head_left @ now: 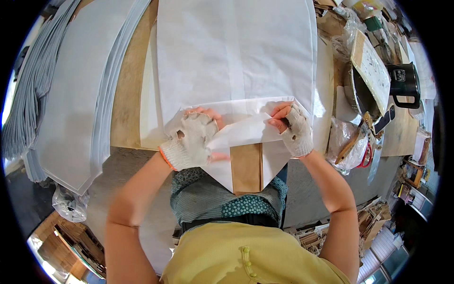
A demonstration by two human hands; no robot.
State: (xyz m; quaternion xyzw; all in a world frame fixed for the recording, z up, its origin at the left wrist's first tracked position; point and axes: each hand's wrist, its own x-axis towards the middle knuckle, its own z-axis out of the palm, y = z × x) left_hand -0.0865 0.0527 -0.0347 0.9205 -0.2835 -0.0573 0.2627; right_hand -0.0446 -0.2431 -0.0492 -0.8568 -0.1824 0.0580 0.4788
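Observation:
A large white paper bag lies in front of me, its near end folded into a flap with pointed corners. A brown paper strip sits at the middle of that near end, partly covered by the folded white layer. Both hands wear worn, fingerless knit gloves with holes. My left hand is bent over the left side of the fold, fingers curled on the paper and thumb lower down, slightly blurred. At the right corner, my right hand pinches the folded edge between thumb and fingers. The paper's underside is hidden.
Stacks of white paper sheets fill the left. On the right stand a pot with a board across it and a black mug. Near them lie a phone, red-handled scissors, a brush and plastic bags.

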